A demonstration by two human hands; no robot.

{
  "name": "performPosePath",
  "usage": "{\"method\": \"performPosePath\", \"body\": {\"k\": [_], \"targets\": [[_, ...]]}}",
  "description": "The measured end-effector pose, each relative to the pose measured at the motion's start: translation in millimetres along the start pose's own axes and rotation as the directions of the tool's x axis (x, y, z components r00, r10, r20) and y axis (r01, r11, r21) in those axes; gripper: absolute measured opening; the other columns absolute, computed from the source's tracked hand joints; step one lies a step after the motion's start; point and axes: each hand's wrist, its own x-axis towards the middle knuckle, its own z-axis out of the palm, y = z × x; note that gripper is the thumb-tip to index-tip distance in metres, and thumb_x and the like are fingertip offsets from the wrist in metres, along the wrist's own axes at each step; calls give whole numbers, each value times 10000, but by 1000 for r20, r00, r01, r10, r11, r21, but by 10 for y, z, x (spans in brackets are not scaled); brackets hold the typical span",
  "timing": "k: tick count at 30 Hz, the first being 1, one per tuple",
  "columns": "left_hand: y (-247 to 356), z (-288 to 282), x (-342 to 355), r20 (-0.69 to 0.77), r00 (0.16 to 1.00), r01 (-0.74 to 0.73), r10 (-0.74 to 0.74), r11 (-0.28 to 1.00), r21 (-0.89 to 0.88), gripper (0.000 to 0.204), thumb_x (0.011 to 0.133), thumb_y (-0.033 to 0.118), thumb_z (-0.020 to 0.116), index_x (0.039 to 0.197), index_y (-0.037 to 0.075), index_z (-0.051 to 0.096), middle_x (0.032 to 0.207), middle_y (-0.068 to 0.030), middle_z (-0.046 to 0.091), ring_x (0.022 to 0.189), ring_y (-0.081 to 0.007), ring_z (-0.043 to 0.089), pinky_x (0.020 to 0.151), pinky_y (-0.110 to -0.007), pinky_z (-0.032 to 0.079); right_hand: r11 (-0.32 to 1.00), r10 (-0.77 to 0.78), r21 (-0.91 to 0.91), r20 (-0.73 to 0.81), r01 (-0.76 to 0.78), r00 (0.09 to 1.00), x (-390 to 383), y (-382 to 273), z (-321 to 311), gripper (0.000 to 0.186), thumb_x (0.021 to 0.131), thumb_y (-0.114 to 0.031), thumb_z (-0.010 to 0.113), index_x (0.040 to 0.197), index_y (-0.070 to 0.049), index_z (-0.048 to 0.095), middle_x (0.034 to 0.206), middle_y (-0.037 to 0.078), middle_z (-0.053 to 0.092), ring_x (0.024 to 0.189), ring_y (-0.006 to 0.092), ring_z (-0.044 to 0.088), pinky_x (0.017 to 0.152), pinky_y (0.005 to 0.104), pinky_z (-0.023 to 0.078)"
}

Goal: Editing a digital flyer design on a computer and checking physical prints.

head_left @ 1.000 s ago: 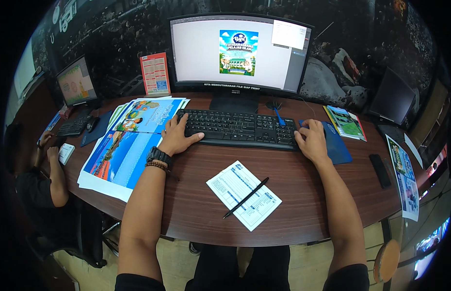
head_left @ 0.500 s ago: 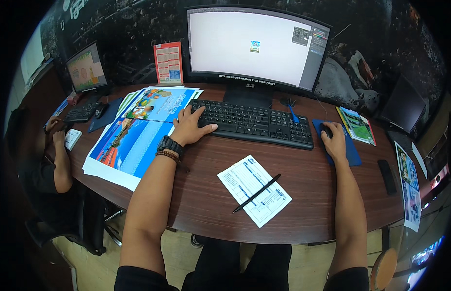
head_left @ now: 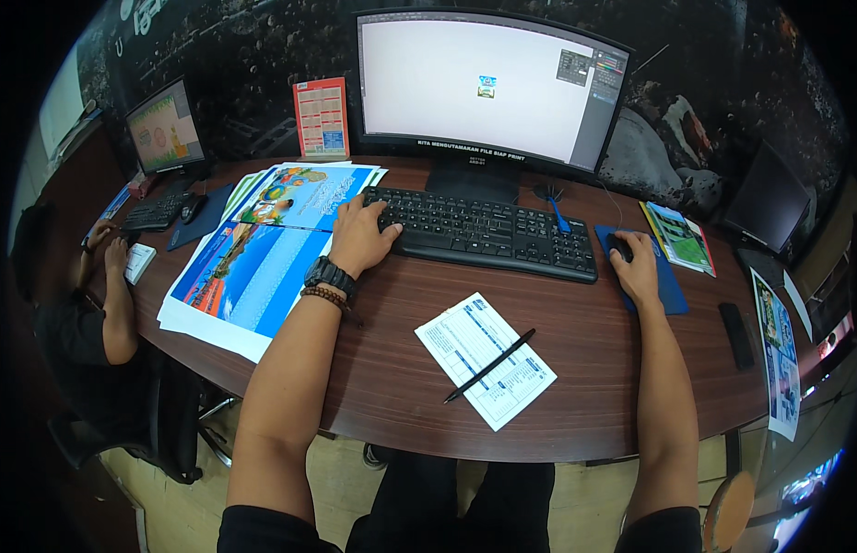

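Observation:
My left hand [head_left: 360,236] rests on the left end of a black keyboard [head_left: 488,232], its fingertips on the keys and its fingers open. A watch and a beaded bracelet circle that wrist. Over on the right, my right hand [head_left: 639,265] is closed around a black computer mouse [head_left: 618,247], which it partly covers. The mouse sits on a blue mouse pad [head_left: 668,295]. Behind the keyboard stands a wide curved monitor [head_left: 465,92], showing a white canvas with two tiny coloured pictures near its middle.
A pen [head_left: 489,367] lies across a printed form [head_left: 447,332] in front of me. Large colour prints [head_left: 290,267] are stacked left, below a red desk calendar [head_left: 321,118]. A person [head_left: 115,323] sits far left. A dark phone-like object [head_left: 735,336] lies right.
My left hand has shifted slightly on the keyboard, with its thumb moved up and inward over the keys. My right hand stays on the mouse. The picture on the monitor looks the same.

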Motion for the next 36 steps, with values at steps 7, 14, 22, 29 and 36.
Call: {"method": "performPosePath", "body": {"k": [7, 14, 22, 29, 36], "targets": [[-12, 45, -8, -24, 999, 34, -34, 999, 27, 577, 836, 366, 714, 1279, 16, 594, 1266, -286, 515, 1161, -425, 498, 1017, -477, 415, 1000, -5, -1, 10, 5, 1000, 11, 6, 0, 371, 809, -183, 651, 1161, -66, 645, 1217, 174, 541, 1145, 355, 546, 984, 405, 437], [-12, 50, 19, -26, 999, 48, -47, 999, 11, 579, 823, 362, 729, 1275, 24, 599, 1256, -272, 521, 1158, -425, 496, 993, -479, 433, 990, -112, -93, -78, 105, 991, 11, -145, -6, 333, 809, -175, 661, 1126, -72, 655, 1205, 163, 546, 1161, 351, 519, 991, 419, 423], [-245, 132, 22, -110, 993, 34, -37, 999, -27, 351, 753, -13, 648, 1104, -9, 636, 1121, -243, 557, 1019, -432, 561, 902, -470, 491, 856, -510, 187, 149, 482, 847, 90, -1501, 686, 244, 829, -198, 681, 1045, -89, 717, 1131, 146, 585, 1195, 347, 455, 1044, 450, 360], [-94, 98, 2, -142, 988, 58, -62, 998, -32, 292, 799, -3, 653, 1091, 1, 652, 1094, -238, 579, 994, -423, 590, 882, -468, 492, 871, -487, 49, 218, 488, 846, 177, -2043, 1386, 300, 913, -293, 569, 1099, -104, 711, 1173, 148, 568, 1226, 337, 426, 1066, 472, 306], [-111, 53, 33, -122, 988, 85, -90, 996, -40, 160, 772, -25, 649, 917, 26, 695, 1094, -217, 581, 979, -421, 600, 861, -471, 506, 874, -480, 24, 191, 485, 856, 204, -2125, 1479, 274, 921, -265, 542, 1041, -100, 725, 1120, 140, 579, 1157, 335, 458, 1021, 478, 333]]}}
